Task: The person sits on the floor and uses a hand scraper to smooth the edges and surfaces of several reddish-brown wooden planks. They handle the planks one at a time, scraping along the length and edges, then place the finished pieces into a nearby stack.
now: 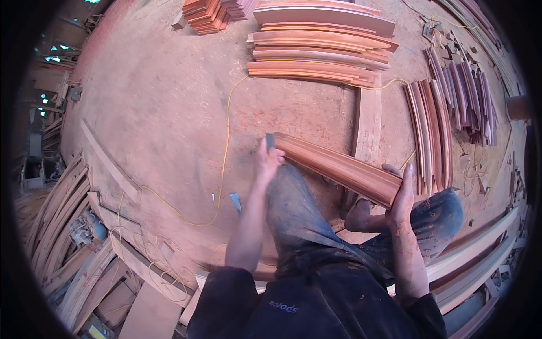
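A reddish-brown grooved wooden moulding (341, 169) lies slantwise across my lap, its far end to the left over my knee. My right hand (402, 195) is wrapped round its near right end, the thumb along the edge. At the other end my left hand (268, 162), slightly blurred, pinches a small grey-blue piece (270, 140) that looks like folded sandpaper. This piece stands up beside the moulding's left tip; whether it touches the wood I cannot tell.
Stacked mouldings (316, 53) lie ahead, with another row (432, 135) at the right. A yellow cord (227, 144) winds over the dusty floor near a blue scrap (235, 202). Curved boards (56, 214) and a blue power tool (87, 229) are at the left.
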### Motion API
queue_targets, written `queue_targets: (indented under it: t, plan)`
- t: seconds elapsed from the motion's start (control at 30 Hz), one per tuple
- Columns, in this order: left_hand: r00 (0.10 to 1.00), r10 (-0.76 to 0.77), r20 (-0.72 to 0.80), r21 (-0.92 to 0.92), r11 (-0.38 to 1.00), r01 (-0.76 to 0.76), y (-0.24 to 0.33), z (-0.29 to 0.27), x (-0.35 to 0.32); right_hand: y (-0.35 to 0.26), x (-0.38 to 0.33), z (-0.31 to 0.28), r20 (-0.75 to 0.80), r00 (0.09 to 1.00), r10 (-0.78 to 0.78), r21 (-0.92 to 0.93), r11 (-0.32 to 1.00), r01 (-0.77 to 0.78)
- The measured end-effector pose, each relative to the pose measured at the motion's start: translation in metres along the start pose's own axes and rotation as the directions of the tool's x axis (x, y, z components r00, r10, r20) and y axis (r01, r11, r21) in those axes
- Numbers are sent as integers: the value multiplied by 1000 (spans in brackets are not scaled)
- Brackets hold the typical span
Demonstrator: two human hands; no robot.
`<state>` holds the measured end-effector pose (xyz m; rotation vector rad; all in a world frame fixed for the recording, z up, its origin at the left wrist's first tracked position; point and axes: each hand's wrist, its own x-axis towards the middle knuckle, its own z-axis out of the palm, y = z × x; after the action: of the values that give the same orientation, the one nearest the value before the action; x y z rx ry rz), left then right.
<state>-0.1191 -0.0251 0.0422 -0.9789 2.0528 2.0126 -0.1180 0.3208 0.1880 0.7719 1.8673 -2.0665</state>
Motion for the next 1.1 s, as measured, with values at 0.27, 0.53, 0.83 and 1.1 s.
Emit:
queue_targets:
  t: [0.27, 0.53, 0.83, 1.1]
  plan:
    - [999, -29, 20, 302, 953, 21, -99, -49, 113, 6, 11, -8, -45, 996, 80, 58, 995, -78]
    - [990, 77, 118, 465, 876, -124, -17, 29, -15, 2, 8, -3, -64, 997, 44, 7, 999, -43]
    - [768, 363, 528, -444, 888, -115, 121, 138, -198, -5, 0, 8, 21, 999, -32, -88, 996, 33]
    - [992, -122, -40, 212, 969, 128, -83, -71, 68, 4, 4, -4, 4, 1000, -10, -37, 999, 10]
